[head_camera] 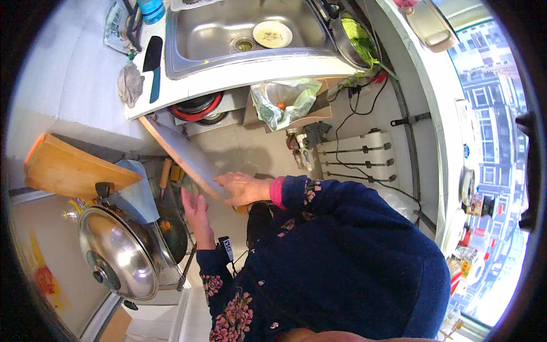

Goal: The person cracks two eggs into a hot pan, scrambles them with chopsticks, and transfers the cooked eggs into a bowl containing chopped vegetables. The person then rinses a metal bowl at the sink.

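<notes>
My right hand [247,188], with a pink cuff at the wrist, reaches to the free edge of an open cabinet door [181,156]. Its thumb and fingers are spread around the door's end; whether they touch it is hard to tell. Palm turned up, my left hand [198,211] is empty with its fingers apart, just left of the door's end. Inside the cabinet under the counter are red-rimmed black cookware [198,107] and a cardboard box [322,113] lined with a plastic bag [295,102]. An orange scrap [280,106] lies in the bag.
A lidded steel wok [122,252] and a wooden cutting board [77,169] stand at left. On the counter [188,89] are a cleaver [154,68] and a grey cloth [130,84]. The sink [213,38] holds a plate [272,34]. Leafy greens [358,38] fill a bowl. Cables [337,128] hang at right.
</notes>
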A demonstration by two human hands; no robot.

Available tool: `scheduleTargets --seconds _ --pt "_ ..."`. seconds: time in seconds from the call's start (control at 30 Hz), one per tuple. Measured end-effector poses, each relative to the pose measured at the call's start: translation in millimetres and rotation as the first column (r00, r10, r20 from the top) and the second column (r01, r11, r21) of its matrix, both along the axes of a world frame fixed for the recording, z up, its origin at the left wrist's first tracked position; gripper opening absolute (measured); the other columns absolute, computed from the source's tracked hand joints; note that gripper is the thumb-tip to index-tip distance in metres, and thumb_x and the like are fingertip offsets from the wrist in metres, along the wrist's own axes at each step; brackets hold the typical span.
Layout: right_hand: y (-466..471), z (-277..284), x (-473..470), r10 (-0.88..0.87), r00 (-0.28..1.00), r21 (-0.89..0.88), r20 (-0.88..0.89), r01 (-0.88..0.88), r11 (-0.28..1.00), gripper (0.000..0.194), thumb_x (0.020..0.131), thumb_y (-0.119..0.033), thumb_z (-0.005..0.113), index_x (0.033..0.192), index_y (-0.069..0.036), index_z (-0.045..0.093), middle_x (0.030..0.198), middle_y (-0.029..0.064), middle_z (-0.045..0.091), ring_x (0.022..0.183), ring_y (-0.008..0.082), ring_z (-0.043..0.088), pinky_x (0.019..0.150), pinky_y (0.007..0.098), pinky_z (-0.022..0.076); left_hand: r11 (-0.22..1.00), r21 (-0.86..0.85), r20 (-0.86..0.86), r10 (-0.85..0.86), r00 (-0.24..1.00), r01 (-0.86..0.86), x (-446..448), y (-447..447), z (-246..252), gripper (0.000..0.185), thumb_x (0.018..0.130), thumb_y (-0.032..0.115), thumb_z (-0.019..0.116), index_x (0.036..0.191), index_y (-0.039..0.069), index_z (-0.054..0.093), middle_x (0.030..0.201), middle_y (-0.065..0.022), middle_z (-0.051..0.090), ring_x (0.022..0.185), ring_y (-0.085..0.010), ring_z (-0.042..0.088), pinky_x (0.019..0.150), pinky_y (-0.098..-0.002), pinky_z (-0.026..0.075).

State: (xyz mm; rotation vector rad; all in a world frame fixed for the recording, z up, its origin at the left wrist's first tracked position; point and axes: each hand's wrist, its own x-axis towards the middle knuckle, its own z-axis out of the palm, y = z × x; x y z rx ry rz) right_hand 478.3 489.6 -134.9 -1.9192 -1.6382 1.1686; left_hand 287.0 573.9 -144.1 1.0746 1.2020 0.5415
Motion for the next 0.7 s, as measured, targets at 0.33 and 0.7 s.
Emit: scheduleTargets --seconds 0.33,0.7 --pt "-57 -24 102 -0.391 0.889 0.044 -0.239 0.412 0.91 0.049 0.086 -0.016 0.067 0.131 -0.003 0.052 0.111 0.0141 0.067 0.101 0.0269 0.067 0.091 0.039 0.0544 0.927 0.289 -0.363 -0.124 0.924 0.238 -35 23 -29 0.075 0.086 -0.008 0.058 0.155 0.006 0.032 0.147 -0.0215 0.051 0.134 -0.0291 0.052 0.109 -0.0364 0.042" --pt "-17 5 266 -0.428 0.809 0.644 0.403 0.082 0.761 0.045 0.081 -0.01 0.064 0.125 -0.004 0.056 0.122 0.0189 0.061 0.111 0.0392 0.055 0.097 0.0472 0.0451 0.572 0.574 -0.749 0.079 0.657 0.586 38 11 9 0.077 0.078 -0.004 0.065 0.15 0.013 0.045 0.147 -0.0233 0.046 0.14 -0.0423 0.039 0.116 -0.0483 0.032"
